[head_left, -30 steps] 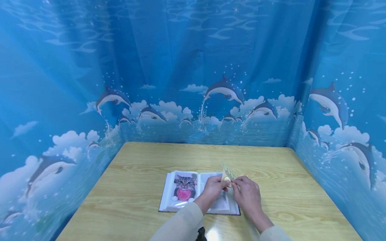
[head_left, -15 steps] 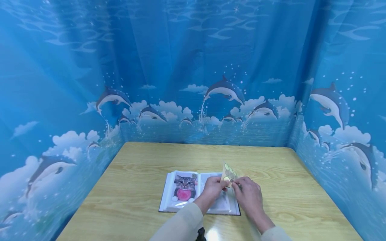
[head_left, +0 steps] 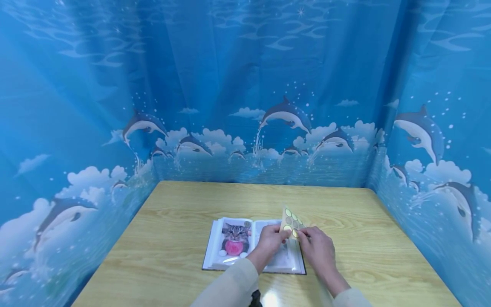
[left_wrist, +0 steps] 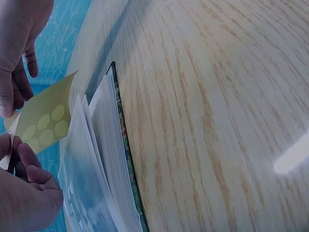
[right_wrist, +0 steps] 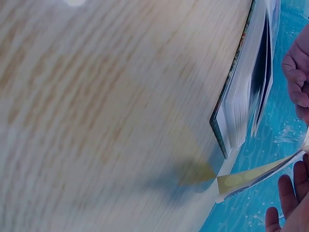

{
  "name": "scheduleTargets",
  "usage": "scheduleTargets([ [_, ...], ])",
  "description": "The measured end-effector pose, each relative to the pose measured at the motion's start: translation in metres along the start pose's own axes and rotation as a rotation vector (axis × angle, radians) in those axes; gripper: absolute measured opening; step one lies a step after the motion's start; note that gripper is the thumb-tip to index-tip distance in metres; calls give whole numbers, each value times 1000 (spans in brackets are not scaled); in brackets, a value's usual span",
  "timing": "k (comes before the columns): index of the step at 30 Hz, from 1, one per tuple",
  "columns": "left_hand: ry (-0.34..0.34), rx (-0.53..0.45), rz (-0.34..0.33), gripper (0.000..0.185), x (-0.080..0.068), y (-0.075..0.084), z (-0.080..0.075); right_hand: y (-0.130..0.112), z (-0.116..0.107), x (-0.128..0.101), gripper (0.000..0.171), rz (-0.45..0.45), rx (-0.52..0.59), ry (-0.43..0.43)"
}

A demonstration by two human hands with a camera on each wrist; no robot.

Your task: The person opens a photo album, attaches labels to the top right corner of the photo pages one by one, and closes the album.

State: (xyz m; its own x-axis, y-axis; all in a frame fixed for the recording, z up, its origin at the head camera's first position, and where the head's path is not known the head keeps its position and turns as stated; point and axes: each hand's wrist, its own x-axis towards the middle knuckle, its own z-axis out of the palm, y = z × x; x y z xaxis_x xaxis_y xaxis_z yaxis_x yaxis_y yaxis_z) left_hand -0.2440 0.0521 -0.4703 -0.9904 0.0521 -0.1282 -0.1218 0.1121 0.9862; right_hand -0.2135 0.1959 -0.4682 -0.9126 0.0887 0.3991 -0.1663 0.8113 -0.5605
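Observation:
A small sheet of round yellow stickers [head_left: 290, 218] is held up over the right page of an open photo album [head_left: 276, 269]. My left hand [head_left: 269, 239] pinches the sheet's lower left part, thumb in front. At the lower right, my right hand [head_left: 318, 246] has thumb and fingertip at the sheet's edge, beside a yellow circle. The left wrist view shows the sheet's back [left_wrist: 48, 113], rows of circles showing through, between the left hand [left_wrist: 29, 193] and right hand [left_wrist: 21, 43]. In the right wrist view the sheet [right_wrist: 256, 179] appears nearly edge-on.
The album's left page has a photo of a cat [head_left: 235, 238] with a pink heart. Under it is a wood-grain table [head_left: 172, 238]. A blue curtain with dolphins [head_left: 268, 64] surrounds the table's back and sides.
The sticker sheet has turned so its face and circles show more. My right hand has shifted slightly downward and right, and a second bright yellow circle now shows by its fingertips. The album stays put.

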Motion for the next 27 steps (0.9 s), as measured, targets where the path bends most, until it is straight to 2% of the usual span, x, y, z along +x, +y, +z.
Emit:
scheduleTargets([
  [10,31,0,-14,10,0,1,0,1,-4,1,18,82,34,-27],
  [16,34,-9,-20,12,0,0,-1,5,-5,2,20,124,38,-38],
  [27,28,30,-30,4,-1,-5,-1,16,-11,3,20,169,76,-30],
])
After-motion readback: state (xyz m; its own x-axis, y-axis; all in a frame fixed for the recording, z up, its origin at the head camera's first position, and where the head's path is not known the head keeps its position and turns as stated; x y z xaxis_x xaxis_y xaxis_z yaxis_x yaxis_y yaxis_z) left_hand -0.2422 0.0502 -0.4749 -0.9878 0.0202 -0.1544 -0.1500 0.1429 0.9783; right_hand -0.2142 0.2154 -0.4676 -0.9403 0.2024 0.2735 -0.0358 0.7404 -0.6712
